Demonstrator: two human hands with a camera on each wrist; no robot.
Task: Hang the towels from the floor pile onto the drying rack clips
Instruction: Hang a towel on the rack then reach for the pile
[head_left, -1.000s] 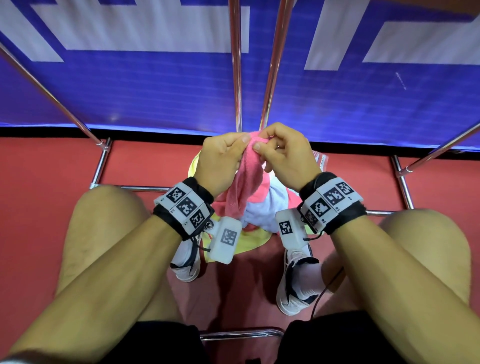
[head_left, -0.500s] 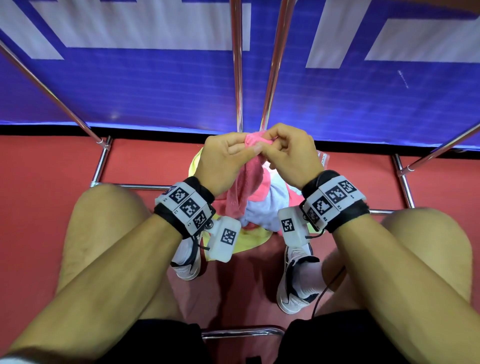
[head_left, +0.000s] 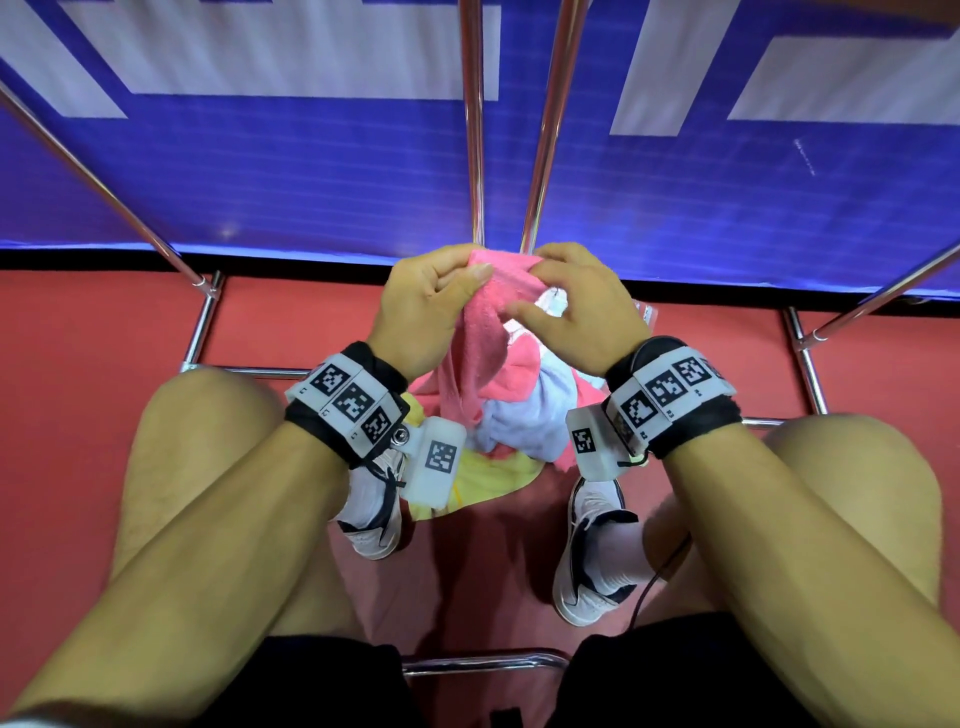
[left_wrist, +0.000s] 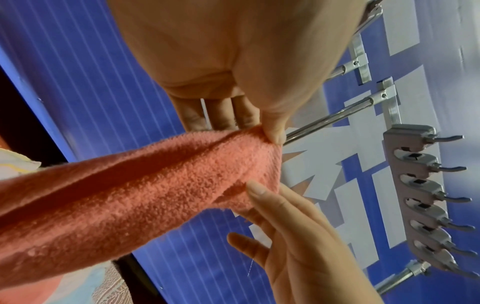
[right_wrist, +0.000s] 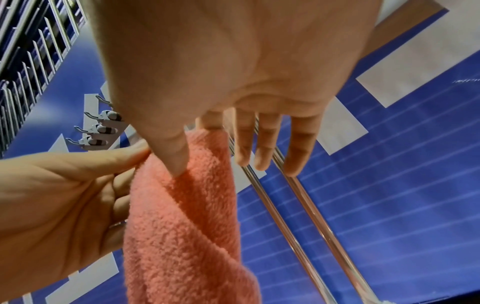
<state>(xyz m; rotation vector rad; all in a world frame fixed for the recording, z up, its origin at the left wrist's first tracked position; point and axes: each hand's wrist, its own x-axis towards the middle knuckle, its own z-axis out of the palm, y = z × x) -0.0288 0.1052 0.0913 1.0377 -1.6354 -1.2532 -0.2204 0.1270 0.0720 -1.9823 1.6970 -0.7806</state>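
Note:
A pink towel (head_left: 483, 332) hangs between my two hands, above the floor pile, where a white towel (head_left: 524, 415) lies on a yellow one (head_left: 483, 478). My left hand (head_left: 462, 275) pinches the towel's top edge (left_wrist: 259, 139) with thumb and fingers. My right hand (head_left: 535, 283) pinches the same edge a little to the right, thumb (right_wrist: 176, 158) in front and index finger behind, its other fingers straight. Higher up, a grey bar of several metal clips (left_wrist: 420, 185) sits on the drying rack; none of those clips holds anything.
Two chrome rack poles (head_left: 470, 119) (head_left: 550, 119) rise just behind my hands, before a blue and white banner (head_left: 260, 182). The rack's base tubes (head_left: 202, 322) lie on the red floor. My knees and shoes (head_left: 587, 561) flank the pile.
My hands have drawn slightly apart along the towel's top edge, spreading it. The right hand's outer fingers have straightened out.

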